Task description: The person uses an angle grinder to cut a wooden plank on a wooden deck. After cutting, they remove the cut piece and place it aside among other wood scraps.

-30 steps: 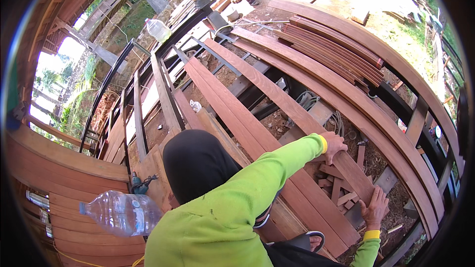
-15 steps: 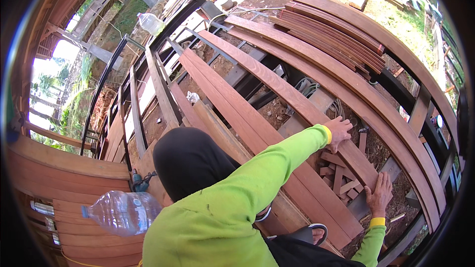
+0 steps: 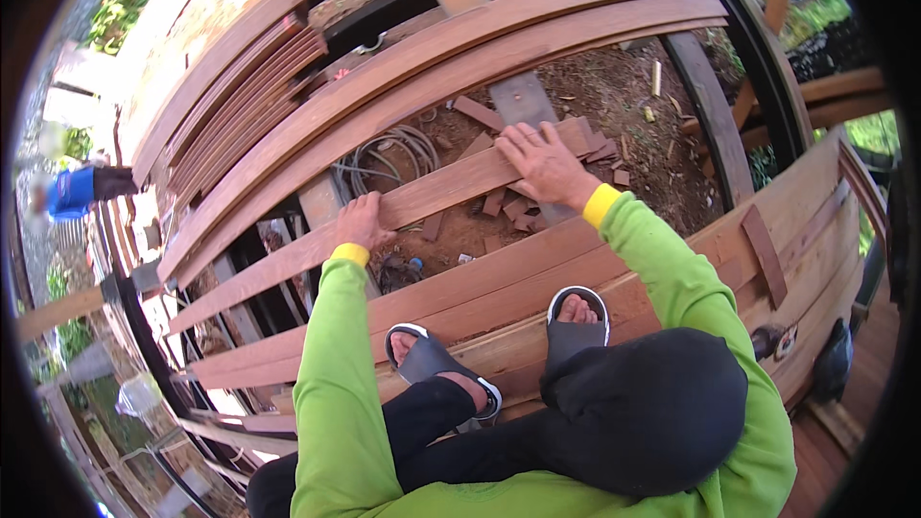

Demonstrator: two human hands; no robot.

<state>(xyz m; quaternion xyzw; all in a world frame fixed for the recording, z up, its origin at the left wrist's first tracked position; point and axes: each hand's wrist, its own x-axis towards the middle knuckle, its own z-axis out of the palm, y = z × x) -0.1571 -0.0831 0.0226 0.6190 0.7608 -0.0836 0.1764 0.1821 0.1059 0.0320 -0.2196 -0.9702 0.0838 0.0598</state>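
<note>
A long reddish-brown wooden board (image 3: pixel 441 190) runs across the frame from lower left to upper right, over dark metal beams. My left hand (image 3: pixel 363 223) grips it across its width, thumb on the near side and fingers over the far side. Close to the board's right end, my right hand (image 3: pixel 547 165) is wrapped over it with its fingers reaching the far edge. Small wood offcuts (image 3: pixel 523 209) lie on the soil under that end. Both my feet, in dark sandals (image 3: pixel 429 361), rest on the nearer planks (image 3: pixel 499 312).
Beyond the held board are two more long boards (image 3: pixel 432 58) and a stack of narrow boards (image 3: pixel 240 115). Coiled cable (image 3: pixel 398 155) lies in the gap between beams. To the right, a short wood strip (image 3: pixel 765 254) rests on planks. A person in blue (image 3: pixel 77 194) is far left.
The view has turned, so the boards now run more sideways. Both my hands remain on the same board, and my two feet now show on the planks.
</note>
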